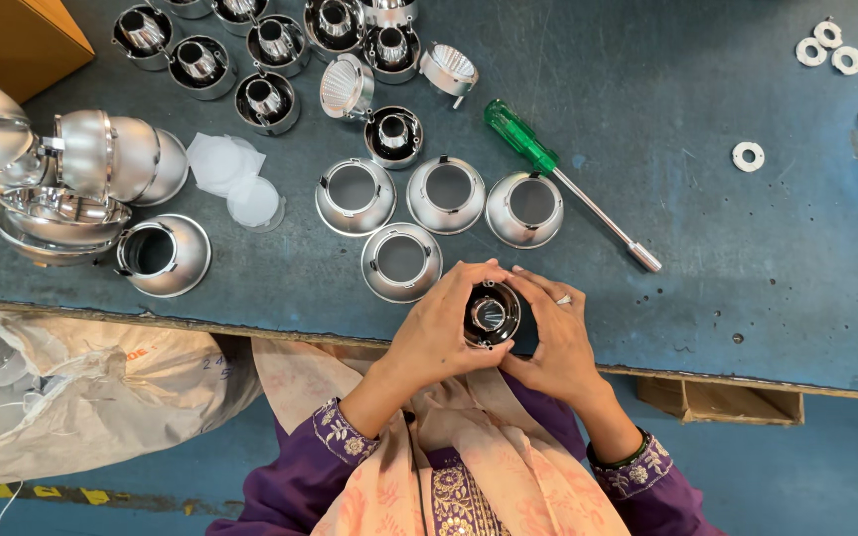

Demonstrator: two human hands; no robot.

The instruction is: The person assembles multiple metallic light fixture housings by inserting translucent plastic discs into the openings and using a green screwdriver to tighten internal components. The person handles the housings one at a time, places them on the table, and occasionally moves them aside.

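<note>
Left hand (439,333) and right hand (556,337), fingers clamped from either side on a dark round housing (491,314) held over the near edge of the blue table (727,298). Just beyond lie four silver reflector cups (401,261); a green screwdriver (560,179) lies to their right.

Glossy metal reflector cups (401,260) lie on a scuffed, matt blue tabletop (747,238).
</note>
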